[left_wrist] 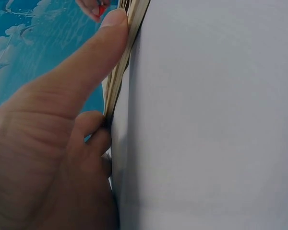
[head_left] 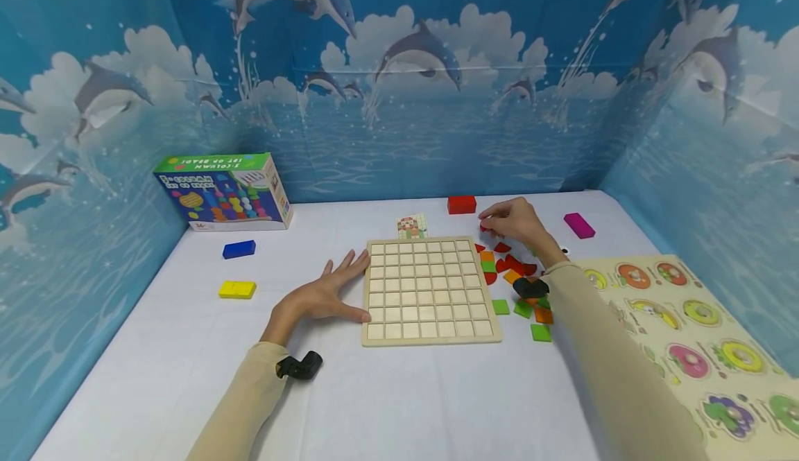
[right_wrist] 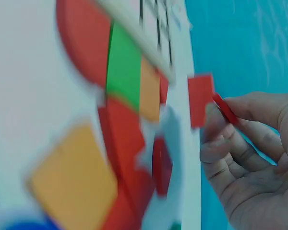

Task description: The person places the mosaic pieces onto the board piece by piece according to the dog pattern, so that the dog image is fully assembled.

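Observation:
The wooden grid board (head_left: 370, 343) lies on the white table, its square cells bare. My left hand (head_left: 326, 294) rests along the board's left edge, fingers spread, thumb against the rim. In the left wrist view the thumb (left_wrist: 101, 57) touches the board's side. Above the board's far right corner, my right hand (head_left: 513, 220) pinches a small red piece (right_wrist: 225, 109) between thumb and fingers; its full shape is partly hidden. Under that hand and right of the board lie several loose flat pieces: red ones (head_left: 514, 264), green squares (head_left: 541, 333) and orange squares (head_left: 544, 315).
A picture card (head_left: 412, 226) lies behind the board. Around it stand a red block (head_left: 462, 204), a magenta block (head_left: 579, 225), a blue block (head_left: 239, 249) and a yellow block (head_left: 237, 290). A toy box (head_left: 225, 194) is back left; a fruit-picture board (head_left: 662, 336) lies right.

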The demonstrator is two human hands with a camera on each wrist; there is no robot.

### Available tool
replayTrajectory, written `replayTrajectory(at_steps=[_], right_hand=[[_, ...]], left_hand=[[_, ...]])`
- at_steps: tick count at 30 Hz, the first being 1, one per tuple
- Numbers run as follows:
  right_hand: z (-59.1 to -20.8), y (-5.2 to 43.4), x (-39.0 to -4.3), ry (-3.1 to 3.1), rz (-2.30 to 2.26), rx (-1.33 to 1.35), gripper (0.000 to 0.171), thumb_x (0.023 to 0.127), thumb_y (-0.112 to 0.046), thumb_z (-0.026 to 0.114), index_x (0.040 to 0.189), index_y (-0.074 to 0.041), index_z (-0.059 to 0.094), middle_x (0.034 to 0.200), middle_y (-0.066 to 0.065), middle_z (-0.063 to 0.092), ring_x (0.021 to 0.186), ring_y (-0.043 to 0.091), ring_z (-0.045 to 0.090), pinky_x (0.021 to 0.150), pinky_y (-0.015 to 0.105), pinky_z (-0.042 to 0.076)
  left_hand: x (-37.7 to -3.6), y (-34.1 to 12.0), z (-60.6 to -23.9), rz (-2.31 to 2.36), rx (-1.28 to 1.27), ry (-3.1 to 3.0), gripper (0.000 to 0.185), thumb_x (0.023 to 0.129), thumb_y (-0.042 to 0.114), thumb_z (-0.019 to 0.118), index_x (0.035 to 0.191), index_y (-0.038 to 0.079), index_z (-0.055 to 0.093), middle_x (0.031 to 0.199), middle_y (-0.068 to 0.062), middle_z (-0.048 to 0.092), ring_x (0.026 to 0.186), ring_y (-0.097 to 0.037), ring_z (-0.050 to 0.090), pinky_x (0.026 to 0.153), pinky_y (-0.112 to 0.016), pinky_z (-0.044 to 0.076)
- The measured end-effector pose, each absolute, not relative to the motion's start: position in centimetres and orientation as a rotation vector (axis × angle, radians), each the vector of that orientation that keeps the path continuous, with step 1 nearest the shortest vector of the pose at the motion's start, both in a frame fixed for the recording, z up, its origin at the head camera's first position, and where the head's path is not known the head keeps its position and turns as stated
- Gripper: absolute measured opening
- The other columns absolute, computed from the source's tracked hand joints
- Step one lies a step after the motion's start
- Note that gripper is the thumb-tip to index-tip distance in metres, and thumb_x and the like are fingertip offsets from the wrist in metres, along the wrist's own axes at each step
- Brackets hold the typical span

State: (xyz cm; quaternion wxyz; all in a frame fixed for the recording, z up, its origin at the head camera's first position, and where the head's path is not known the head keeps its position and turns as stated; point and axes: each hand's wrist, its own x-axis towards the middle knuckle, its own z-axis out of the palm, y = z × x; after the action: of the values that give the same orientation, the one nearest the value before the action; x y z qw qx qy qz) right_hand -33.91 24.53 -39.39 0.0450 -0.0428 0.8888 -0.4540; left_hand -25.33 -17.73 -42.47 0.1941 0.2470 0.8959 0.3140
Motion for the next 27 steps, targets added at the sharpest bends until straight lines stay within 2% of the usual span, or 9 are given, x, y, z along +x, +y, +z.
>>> replayTrajectory(at_steps=[2,7,12,15,19,23,27], right_hand=[[-39.3,23.6,-33.7,2.640,-1.463,-0.120,0.028,0.104,-0.018,0.074,0.120,0.005,0.077,0.095,0.018,0.078,0.079,0.030,0.068,0.071,0.035,0.060],[-39.1,20.4,-33.3,2.518,-1.549,-0.147,0.024,0.100,-0.018,0.080,0.109,0.004,0.078,0.092,0.017,0.080,0.077,0.029,0.070,0.075,0.037,0.061],[-39.0,17.1,-32.8,2.402,-1.633,-0.306,0.018,0.100,-0.009,0.078,0.107,0.008,0.078,0.093,0.022,0.080,0.080,0.033,0.077,0.077,0.041,0.065],[-39.1,15.0,-32.7,2.294,-1.687,-0.349,0.017,0.100,-0.003,0.076,0.108,0.012,0.077,0.092,0.023,0.080,0.077,0.030,0.079,0.082,0.048,0.068],[-39.5,12.7,-32.7,2.171,-1.743,-0.333,0.018,0.099,0.004,0.074,0.112,0.015,0.076,0.099,0.028,0.079,0.076,0.026,0.081,0.091,0.054,0.066],[-40.0,11.1,-32.7,2.186,-1.733,-0.368,0.019,0.098,0.005,0.074,0.114,0.016,0.076,0.100,0.030,0.079,0.077,0.027,0.081,0.087,0.050,0.067],[-40.4,9.8,-33.1,2.300,-1.642,-0.408,0.015,0.098,0.002,0.076,0.110,0.012,0.079,0.090,0.023,0.080,0.070,0.024,0.079,0.075,0.039,0.069]], left_hand=[[-25.4,-17.6,-42.5,0.879,0.698,2.511,0.122,0.086,0.041,0.093,0.174,0.014,0.014,0.182,-0.007,0.001,0.168,-0.029,-0.009,0.134,-0.057,-0.013],[-25.4,-17.5,-42.5,0.853,0.662,2.523,0.123,0.085,0.044,0.093,0.175,0.018,0.013,0.182,-0.005,-0.001,0.168,-0.029,-0.010,0.134,-0.058,-0.012],[-25.3,-17.4,-42.4,0.837,0.635,2.517,0.124,0.084,0.046,0.093,0.175,0.021,0.013,0.183,-0.004,-0.002,0.167,-0.029,-0.012,0.134,-0.058,-0.012],[-25.1,-17.6,-42.4,0.862,0.649,2.512,0.123,0.084,0.045,0.093,0.175,0.019,0.014,0.183,-0.006,-0.001,0.167,-0.031,-0.012,0.133,-0.059,-0.012],[-25.2,-17.8,-42.6,0.874,0.670,2.508,0.121,0.085,0.045,0.092,0.175,0.018,0.014,0.183,-0.006,-0.001,0.167,-0.030,-0.012,0.133,-0.059,-0.013],[-25.3,-17.9,-42.7,0.880,0.668,2.503,0.121,0.086,0.046,0.091,0.175,0.019,0.013,0.183,-0.005,-0.002,0.167,-0.030,-0.013,0.133,-0.061,-0.012],[-25.4,-17.9,-42.6,0.868,0.650,2.504,0.121,0.086,0.048,0.091,0.175,0.021,0.013,0.183,-0.004,-0.002,0.167,-0.030,-0.013,0.133,-0.060,-0.011]])
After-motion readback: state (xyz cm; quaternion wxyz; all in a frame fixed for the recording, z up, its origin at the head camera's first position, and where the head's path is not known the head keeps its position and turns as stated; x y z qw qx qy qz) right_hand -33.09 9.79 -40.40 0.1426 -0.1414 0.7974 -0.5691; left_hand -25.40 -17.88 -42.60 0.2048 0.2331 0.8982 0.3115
